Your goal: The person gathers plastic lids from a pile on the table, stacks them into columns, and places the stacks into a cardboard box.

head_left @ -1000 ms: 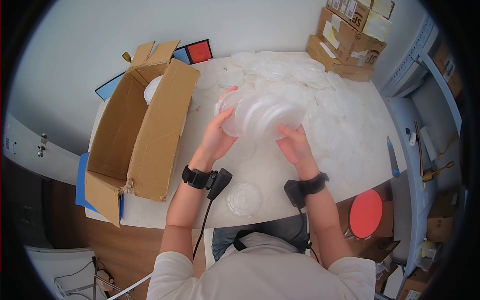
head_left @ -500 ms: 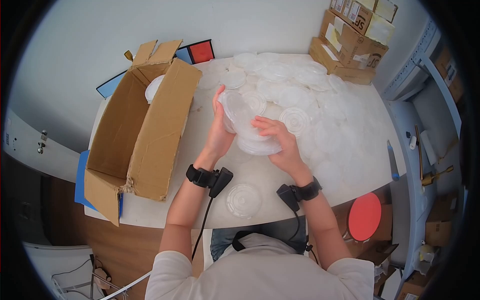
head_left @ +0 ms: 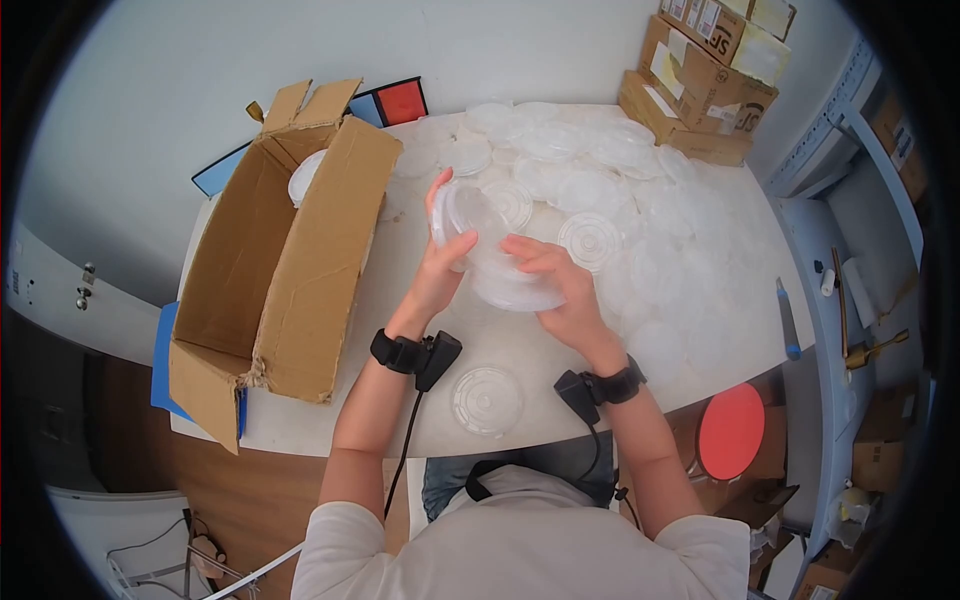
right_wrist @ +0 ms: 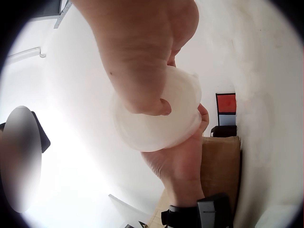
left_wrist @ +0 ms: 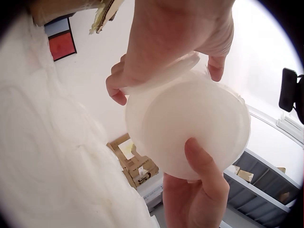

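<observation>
Both hands hold a bunch of translucent round plastic lids (head_left: pixel 515 292) above the table. My left hand (head_left: pixel 438 275) grips the left part of the bunch, thumb on the near face and fingers behind the rim. At the right part, my right hand (head_left: pixel 568 295) grips with its fingers laid over the lids. In the left wrist view a broad lid face (left_wrist: pixel 166 118) shows, with the right thumb pressed on it. The right wrist view shows the lids (right_wrist: pixel 147 130) between the two hands. A single lid (head_left: pixel 487 402) lies flat near the table's front edge.
A heap of loose lids (head_left: pixel 670 250) covers the table's back and right. On the left stands an open cardboard box (head_left: pixel 325 270) with a white round thing (head_left: pixel 307 178) inside. Stacked cartons (head_left: pixel 705 85) stand back right; a blue-handled knife (head_left: pixel 788 320) lies at the right edge.
The fanned-out lids have come closer together as my right hand moved left. Two flat lids behind the hands came into view. Lately my left thumb has moved onto the lids' near face.
</observation>
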Demonstrator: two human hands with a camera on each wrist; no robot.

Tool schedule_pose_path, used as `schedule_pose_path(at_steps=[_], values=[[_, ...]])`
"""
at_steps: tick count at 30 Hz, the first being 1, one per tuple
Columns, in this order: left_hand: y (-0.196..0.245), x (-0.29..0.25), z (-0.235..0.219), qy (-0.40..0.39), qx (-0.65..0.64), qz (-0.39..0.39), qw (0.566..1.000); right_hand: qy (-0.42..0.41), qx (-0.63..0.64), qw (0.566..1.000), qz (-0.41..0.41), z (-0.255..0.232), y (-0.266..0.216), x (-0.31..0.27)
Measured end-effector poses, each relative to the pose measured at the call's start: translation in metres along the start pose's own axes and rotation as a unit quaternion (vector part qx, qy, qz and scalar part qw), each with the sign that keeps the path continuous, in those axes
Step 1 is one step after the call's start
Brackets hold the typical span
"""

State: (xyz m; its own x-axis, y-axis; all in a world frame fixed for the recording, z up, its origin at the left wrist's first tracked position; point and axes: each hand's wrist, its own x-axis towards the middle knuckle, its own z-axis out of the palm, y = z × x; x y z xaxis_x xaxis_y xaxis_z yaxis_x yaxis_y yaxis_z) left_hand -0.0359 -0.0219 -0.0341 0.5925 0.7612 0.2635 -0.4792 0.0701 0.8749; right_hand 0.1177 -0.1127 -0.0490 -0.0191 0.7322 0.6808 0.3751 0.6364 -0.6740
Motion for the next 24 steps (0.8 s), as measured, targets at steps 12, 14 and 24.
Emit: schedule_pose_path(at_steps=[12,14,24], values=[[-0.008,0.002,-0.008,-0.017,0.091,0.025,0.995,-0.015,0.029,0.999,0.024,0.000,0.003,-0.001],[0.002,0.002,-0.003,-0.026,0.129,0.032,0.991,-0.029,0.037,0.999,0.024,-0.002,0.002,0.000],[0.015,0.006,-0.006,-0.051,0.004,-0.006,0.999,-0.115,0.082,0.987,0.078,-0.007,-0.005,0.001]])
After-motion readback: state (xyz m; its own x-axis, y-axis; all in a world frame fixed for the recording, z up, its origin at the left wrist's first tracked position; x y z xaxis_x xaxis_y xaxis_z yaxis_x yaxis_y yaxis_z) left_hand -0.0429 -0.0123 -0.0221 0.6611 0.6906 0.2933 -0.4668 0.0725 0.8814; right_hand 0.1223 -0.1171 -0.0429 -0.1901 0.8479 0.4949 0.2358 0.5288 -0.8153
